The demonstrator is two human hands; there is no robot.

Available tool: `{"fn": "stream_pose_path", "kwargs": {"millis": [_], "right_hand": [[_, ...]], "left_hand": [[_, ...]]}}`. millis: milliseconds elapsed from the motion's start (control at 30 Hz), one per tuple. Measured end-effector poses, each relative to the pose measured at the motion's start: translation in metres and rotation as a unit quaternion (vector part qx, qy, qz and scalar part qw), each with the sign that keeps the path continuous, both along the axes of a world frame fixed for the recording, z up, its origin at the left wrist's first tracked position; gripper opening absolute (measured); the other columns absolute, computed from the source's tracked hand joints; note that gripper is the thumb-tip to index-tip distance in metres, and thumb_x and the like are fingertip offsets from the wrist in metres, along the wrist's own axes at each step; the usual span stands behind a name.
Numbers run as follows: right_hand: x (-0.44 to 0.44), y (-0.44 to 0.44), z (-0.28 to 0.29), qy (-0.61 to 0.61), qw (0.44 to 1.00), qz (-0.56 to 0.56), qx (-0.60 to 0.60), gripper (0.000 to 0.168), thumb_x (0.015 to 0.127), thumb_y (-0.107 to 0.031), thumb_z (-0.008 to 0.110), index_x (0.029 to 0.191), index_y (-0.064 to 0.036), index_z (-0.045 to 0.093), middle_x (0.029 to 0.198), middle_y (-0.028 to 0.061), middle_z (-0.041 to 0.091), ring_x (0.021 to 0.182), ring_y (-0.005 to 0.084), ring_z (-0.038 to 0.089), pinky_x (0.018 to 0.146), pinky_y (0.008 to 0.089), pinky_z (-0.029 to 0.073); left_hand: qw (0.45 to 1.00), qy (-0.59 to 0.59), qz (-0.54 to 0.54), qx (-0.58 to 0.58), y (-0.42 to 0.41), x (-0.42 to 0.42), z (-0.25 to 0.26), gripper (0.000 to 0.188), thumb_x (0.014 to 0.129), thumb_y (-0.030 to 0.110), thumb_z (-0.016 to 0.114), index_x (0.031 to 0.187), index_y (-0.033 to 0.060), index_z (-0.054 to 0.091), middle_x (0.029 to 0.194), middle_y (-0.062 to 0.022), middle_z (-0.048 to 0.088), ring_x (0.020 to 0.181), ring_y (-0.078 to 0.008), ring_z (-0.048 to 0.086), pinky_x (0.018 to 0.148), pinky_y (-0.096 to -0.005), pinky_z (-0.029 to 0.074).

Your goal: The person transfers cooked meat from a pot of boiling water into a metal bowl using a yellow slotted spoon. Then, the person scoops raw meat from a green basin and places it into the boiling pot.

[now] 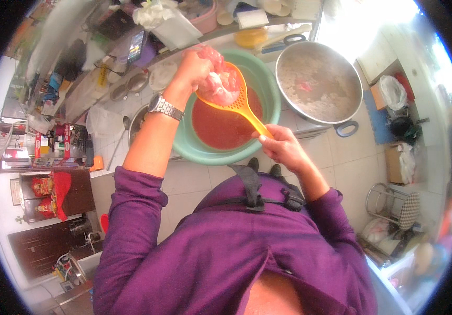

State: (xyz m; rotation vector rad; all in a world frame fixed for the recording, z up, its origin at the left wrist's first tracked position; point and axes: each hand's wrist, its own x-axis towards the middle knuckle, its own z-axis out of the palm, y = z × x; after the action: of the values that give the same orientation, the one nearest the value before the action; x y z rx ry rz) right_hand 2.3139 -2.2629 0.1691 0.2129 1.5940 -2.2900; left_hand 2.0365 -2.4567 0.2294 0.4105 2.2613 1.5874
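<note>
My right hand [283, 149] grips the handle of an orange-yellow perforated plastic skimmer [249, 114]. Its bowl is over a green plastic basin [270, 130] and carries pieces of raw pink meat [226, 88]. My left hand [195, 71], with a metal watch [167, 107] on its wrist, holds a lump of the same meat at the bowl's far left edge. Reddish, cloudy liquid [222, 128] fills the lower part of the basin. To the right stands a wide steel pot [357, 98] of liquid covered in greyish foam, with one pink piece [305, 86] at the surface.
A yellow bowl [251, 37] and a white plastic bag [174, 29] sit behind the basin. Left of it, a long-handled ladle [122, 134] lies by another metal vessel [134, 124]. A round stool [409, 210] lies on its side at the right. Tiled floor [338, 157] shows below the pot.
</note>
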Motion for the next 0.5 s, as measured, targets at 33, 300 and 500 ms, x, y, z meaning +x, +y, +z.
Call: {"fn": "stream_pose_path", "kwargs": {"millis": [33, 300, 500], "right_hand": [[0.0, -0.001, -0.001, 0.002, 1.0, -0.005, 0.001, 0.022, 0.104, -0.021, 0.065, 0.117, -0.004, 0.07, 0.071, -0.0065, 0.05, 0.057, 0.0047, 0.043, 0.05, 0.0226, 0.032], [-0.001, 0.001, 0.01, -0.023, 1.0, -0.006, 0.009, 0.02, 0.104, -0.021, 0.066, 0.113, -0.004, 0.07, 0.071, -0.0063, 0.051, 0.057, 0.005, 0.044, 0.05, 0.0228, 0.032], [-0.003, 0.004, 0.01, -0.031, 0.999, -0.006, 0.011, 0.019, 0.104, -0.02, 0.065, 0.113, -0.004, 0.07, 0.071, -0.0061, 0.051, 0.055, 0.0047, 0.043, 0.049, 0.0231, 0.031]], "left_hand": [[1.0, 0.018, -0.007, 0.0, 0.001, 0.005, 0.002, 0.025, 0.082, -0.01, 0.055, 0.099, -0.0033, 0.072, 0.095, -0.0102, 0.074, 0.088, -0.0222, 0.071, 0.082, -0.037, 0.059], [0.99, 0.125, -0.028, -0.062, 0.004, 0.005, -0.002, 0.016, 0.08, -0.007, 0.06, 0.085, -0.0012, 0.074, 0.086, -0.0087, 0.075, 0.081, -0.0182, 0.072, 0.074, -0.0357, 0.058], [0.955, 0.226, -0.052, -0.183, 0.009, 0.016, 0.01, 0.016, 0.081, -0.002, 0.059, 0.089, 0.0019, 0.073, 0.085, -0.0092, 0.074, 0.081, -0.0195, 0.07, 0.077, -0.0361, 0.054]]}}
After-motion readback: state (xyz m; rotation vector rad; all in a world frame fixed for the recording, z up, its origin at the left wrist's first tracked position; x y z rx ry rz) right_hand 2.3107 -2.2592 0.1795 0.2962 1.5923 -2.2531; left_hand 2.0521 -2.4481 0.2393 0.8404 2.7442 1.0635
